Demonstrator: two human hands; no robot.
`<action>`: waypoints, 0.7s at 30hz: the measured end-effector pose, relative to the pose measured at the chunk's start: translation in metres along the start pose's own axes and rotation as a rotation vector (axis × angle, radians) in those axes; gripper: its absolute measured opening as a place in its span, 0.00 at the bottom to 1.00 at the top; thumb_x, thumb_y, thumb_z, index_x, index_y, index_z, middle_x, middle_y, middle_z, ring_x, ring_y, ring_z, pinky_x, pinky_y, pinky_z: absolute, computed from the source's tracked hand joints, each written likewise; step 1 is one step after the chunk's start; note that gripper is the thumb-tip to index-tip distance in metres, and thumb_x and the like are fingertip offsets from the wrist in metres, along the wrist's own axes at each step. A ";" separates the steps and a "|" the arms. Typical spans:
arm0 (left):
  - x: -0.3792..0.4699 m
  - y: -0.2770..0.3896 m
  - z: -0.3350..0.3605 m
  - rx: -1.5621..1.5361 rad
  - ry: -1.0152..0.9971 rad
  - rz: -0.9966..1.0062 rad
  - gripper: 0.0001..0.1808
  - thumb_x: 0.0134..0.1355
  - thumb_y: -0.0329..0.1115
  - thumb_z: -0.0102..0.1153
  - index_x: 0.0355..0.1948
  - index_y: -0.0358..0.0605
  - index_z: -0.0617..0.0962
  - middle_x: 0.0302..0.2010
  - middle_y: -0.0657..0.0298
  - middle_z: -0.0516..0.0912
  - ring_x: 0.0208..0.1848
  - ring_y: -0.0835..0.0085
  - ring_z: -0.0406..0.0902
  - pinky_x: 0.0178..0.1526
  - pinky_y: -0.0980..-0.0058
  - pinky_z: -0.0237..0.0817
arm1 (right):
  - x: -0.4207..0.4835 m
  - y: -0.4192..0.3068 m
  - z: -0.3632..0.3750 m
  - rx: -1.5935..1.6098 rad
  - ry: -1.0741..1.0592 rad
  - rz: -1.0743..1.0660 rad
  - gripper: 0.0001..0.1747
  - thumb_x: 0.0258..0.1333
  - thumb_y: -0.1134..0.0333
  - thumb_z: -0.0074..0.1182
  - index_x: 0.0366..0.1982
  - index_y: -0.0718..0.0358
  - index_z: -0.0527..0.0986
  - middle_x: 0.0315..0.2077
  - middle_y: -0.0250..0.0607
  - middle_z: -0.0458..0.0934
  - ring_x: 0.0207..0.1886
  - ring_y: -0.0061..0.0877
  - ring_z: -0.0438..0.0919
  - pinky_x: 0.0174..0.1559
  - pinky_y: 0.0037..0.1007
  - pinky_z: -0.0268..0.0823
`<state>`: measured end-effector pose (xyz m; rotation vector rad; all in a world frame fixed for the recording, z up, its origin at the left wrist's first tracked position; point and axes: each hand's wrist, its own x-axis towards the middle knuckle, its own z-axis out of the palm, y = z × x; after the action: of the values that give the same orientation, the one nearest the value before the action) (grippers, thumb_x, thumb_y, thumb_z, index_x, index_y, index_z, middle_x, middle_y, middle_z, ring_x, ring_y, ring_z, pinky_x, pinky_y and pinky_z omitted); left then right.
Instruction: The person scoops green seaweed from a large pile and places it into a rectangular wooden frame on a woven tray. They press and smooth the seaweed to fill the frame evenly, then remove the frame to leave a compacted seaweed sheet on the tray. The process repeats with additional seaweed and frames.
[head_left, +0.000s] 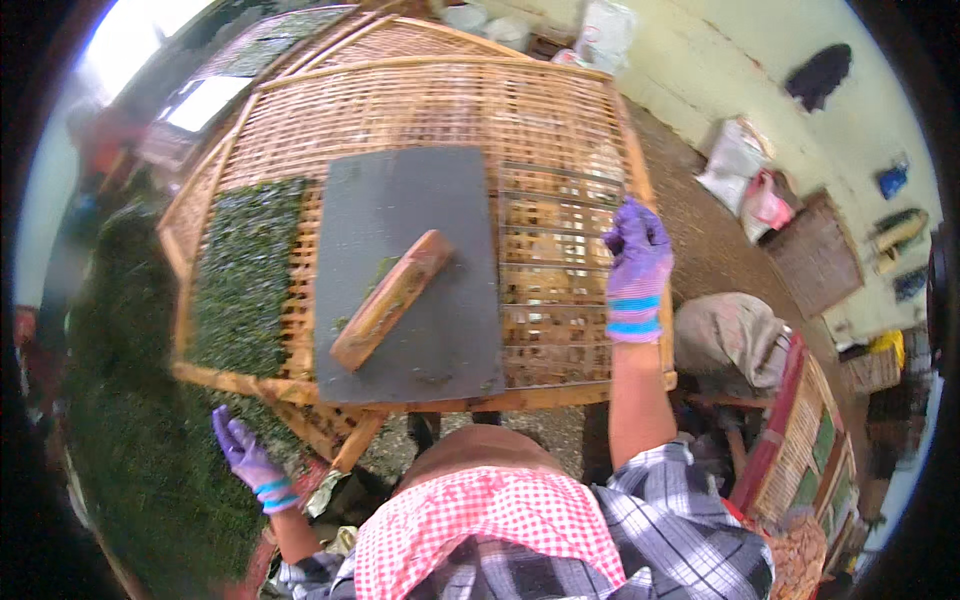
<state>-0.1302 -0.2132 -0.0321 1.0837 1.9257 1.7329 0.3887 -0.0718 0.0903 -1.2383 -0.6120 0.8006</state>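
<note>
My right hand (637, 259), in a purple knit glove with blue bands, is closed at the right edge of a thin metal-rod frame (555, 305). The frame lies over the right part of a woven bamboo tray (420, 97). My left hand (247, 457), gloved alike, has its fingers apart and holds nothing. It is above a large dark green heap of shredded leaves (142, 420). A dark grey flat board (420, 191) rests mid-tray, with a wooden block (394, 300) lying slantwise on it. Left of the board is a rectangular layer of green shreds (244, 277).
More woven trays (405, 37) sit beneath and behind the front one. On the right are a cloth sack (727, 337) and a red-edged rack (780, 435) with trays. White sacks (735, 161) stand along the pale wall (697, 60).
</note>
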 end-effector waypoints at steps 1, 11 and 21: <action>0.005 -0.012 -0.006 0.074 0.035 -0.093 0.24 0.72 0.29 0.45 0.68 0.36 0.64 0.67 0.56 0.69 0.67 0.69 0.65 0.69 0.71 0.54 | -0.032 0.003 0.042 0.003 -0.156 -0.069 0.15 0.62 0.69 0.58 0.49 0.65 0.76 0.43 0.38 0.82 0.43 0.21 0.79 0.49 0.23 0.71; 0.059 -0.099 -0.031 -0.518 0.345 -0.516 0.27 0.70 0.46 0.50 0.67 0.51 0.65 0.64 0.60 0.73 0.65 0.64 0.67 0.67 0.60 0.52 | -0.010 0.033 -0.018 -0.980 -0.315 -0.449 0.32 0.60 0.64 0.56 0.64 0.65 0.64 0.61 0.49 0.69 0.65 0.39 0.67 0.66 0.37 0.59; 0.139 -0.109 0.028 -0.797 0.103 -0.894 0.42 0.60 0.70 0.49 0.64 0.48 0.67 0.62 0.57 0.72 0.60 0.52 0.69 0.65 0.51 0.58 | 0.006 0.116 -0.268 -1.199 0.146 0.165 0.32 0.62 0.50 0.56 0.46 0.78 0.74 0.33 0.56 0.82 0.34 0.46 0.77 0.40 0.42 0.68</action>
<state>-0.2359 -0.0908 -0.1084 -0.1500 1.2018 1.7009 0.5790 -0.2075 -0.0846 -2.4344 -0.9153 0.4240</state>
